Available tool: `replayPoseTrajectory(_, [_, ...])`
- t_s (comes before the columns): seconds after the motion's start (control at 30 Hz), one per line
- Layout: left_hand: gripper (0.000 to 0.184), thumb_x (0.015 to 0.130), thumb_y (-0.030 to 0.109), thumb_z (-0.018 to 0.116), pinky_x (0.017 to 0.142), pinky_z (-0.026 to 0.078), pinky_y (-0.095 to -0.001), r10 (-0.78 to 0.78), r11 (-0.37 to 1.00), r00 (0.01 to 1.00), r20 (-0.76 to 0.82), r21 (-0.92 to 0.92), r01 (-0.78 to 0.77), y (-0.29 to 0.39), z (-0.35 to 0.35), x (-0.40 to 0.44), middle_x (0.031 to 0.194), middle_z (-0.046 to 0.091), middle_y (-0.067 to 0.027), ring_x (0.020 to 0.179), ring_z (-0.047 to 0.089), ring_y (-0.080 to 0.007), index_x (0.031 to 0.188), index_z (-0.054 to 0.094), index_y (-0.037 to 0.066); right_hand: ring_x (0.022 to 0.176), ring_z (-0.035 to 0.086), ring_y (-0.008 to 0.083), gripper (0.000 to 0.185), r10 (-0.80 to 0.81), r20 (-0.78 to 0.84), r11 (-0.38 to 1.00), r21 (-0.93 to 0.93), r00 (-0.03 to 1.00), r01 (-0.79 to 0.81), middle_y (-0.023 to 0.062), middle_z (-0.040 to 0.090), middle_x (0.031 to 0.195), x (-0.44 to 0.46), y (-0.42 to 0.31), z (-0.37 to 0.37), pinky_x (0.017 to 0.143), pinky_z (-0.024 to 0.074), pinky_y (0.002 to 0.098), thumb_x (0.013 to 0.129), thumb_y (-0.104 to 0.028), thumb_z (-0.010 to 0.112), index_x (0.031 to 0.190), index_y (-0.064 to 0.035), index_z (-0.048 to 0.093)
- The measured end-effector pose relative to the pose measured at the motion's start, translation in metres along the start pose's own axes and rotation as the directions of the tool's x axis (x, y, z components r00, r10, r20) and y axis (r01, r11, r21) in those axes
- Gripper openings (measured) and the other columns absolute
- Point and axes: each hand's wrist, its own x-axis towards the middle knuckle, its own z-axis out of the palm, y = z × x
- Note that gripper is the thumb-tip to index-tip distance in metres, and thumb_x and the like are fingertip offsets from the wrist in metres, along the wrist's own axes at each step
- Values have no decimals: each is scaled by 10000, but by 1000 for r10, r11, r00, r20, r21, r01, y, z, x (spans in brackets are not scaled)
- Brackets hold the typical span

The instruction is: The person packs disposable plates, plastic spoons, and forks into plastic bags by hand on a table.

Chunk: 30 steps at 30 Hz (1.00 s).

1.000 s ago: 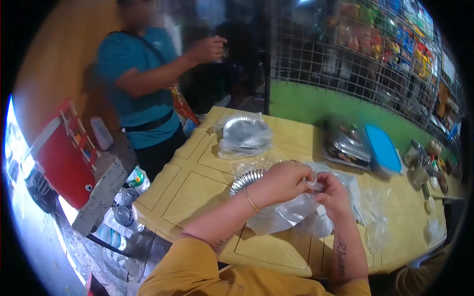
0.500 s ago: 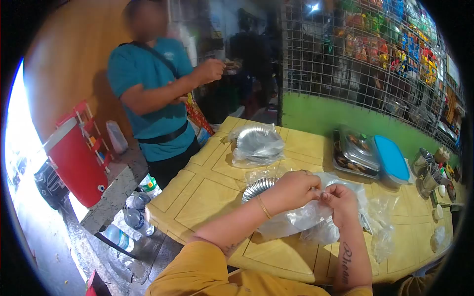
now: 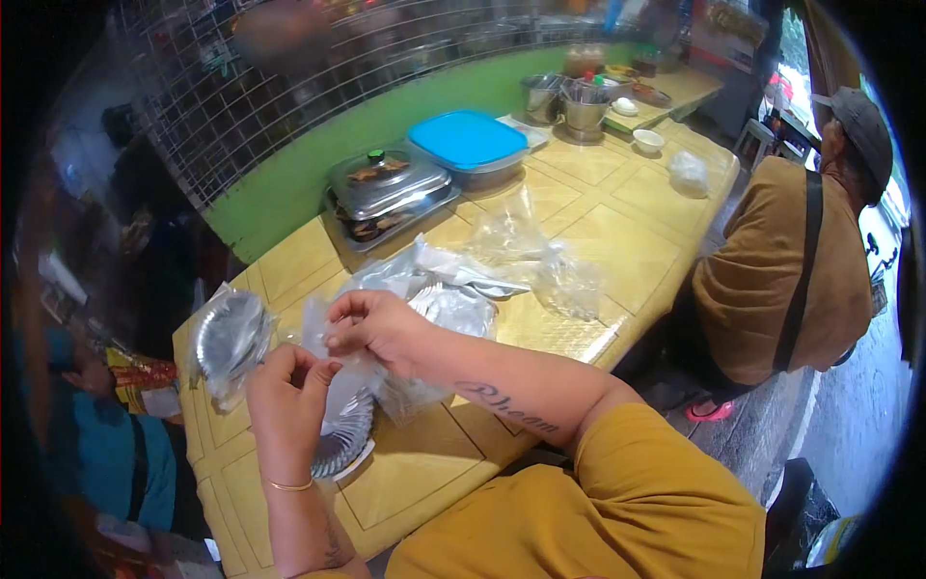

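Clear thin plastic is bunching between your close-together, pinching left hand (image 3: 287,386) and right hand (image 3: 374,331). Below them, a silver round fluted plate (image 3: 344,436) is resting on the yellow tile-patterned bench (image 3: 413,482).

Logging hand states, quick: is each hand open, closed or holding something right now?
Left hand: closed, fingertips pinching translucent plastic bag.
Right hand: closed, fingertips pinching translucent plastic too.

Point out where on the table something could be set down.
The table is barest between the loose plastic and the white bowl. A smaller bare patch borders the near edge, right of the fluted plate. The left hand, right hand and bagging crowd the middle; the covered dish and blue-lidded container fill the back.
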Motion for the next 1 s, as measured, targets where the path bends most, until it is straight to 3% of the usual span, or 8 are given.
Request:
replayPoseTrajectory(0.1, [274, 720, 136, 827, 535, 434, -353, 4, 1000, 1000, 28, -16, -4, -2, 5, -1, 641, 614, -116, 549, 545, -202, 747, 602, -18, 767, 666, 156, 292, 69, 66, 996, 46, 995, -72, 75, 649, 847, 0, 12, 1, 650, 520, 256, 784, 41, 731, 1022, -15, 571])
replayPoseTrajectory(0.17, [286, 730, 180, 821, 560, 454, -353, -42, 995, 997, 68, 98, 35, -3, 7, 2, 672, 637, -129, 579, 574, -208, 739, 614, -17, 778, 659, 150, 299, 122, -24, 979, -159, 992, -125, 64, 647, 875, -3, 13, -2, 644, 517, 258, 789, -24, 752, 1027, -31, 572])
replayPoseTrajectory(0.27, [257, 764, 249, 763, 707, 495, -374, -62, 988, 980, 189, -128, 87, 3, -2, 1, 840, 684, -151, 773, 648, -266, 893, 713, 33, 791, 606, 135, 199, 113, -41, 984, -136, 993, -117, 34, 608, 875, -28, -12, 29, 610, 480, 310, 832, -184, 692, 997, -87, 638])
replayPoseTrajectory(0.3, [268, 765, 230, 754, 728, 498, -394, -46, 987, 978, 202, -145, 76, -2, -2, 2, 849, 675, -163, 791, 654, -283, 941, 711, 32, 836, 636, 155, 250, 91, -18, 928, -362, 996, -92, 45, 624, 938, -24, -9, 17, 667, 508, 298, 842, -163, 683, 1072, -85, 622])
replayPoseTrajectory(0.33, [228, 786, 216, 731, 732, 492, -419, 86, 972, 987, 135, -230, -54, -10, -3, 1, 840, 664, -175, 805, 650, -331, 912, 683, 32, 843, 640, 165, 287, 141, -105, 964, -212, 984, -161, 53, 632, 976, -27, -16, 30, 694, 514, 294, 860, -116, 666, 1131, -68, 585])
replayPoseTrajectory(0.43, [185, 802, 192, 711, 689, 486, -429, 108, 994, 994, 10, -13, -108, -22, -14, 4, 801, 655, -175, 786, 636, -358, 847, 624, 35, 854, 662, 194, 417, 58, 19, 998, -40, 998, -57, 84, 661, 977, -10, -5, 20, 751, 547, 316, 822, -10, 725, 1189, -42, 531])
replayPoseTrajectory(0.53, [179, 799, 178, 712, 662, 483, -433, 128, 991, 992, -13, -47, -129, -22, -13, 4, 770, 645, -166, 753, 627, -359, 826, 603, 39, 841, 676, 202, 464, -19, 212, 990, -134, 977, 49, 100, 682, 946, -21, -28, 21, 776, 549, 310, 811, -36, 761, 1205, -48, 515])
replayPoseTrajectory(1.0, [142, 790, 147, 710, 702, 489, -427, 236, 967, 972, 5, -99, -234, -24, -8, 4, 836, 653, -159, 804, 617, -363, 835, 628, 40, 810, 665, 186, 334, -5, 173, 990, -138, 985, 30, 64, 664, 932, -21, -29, 20, 711, 565, 324, 754, -10, 798, 998, -49, 573])
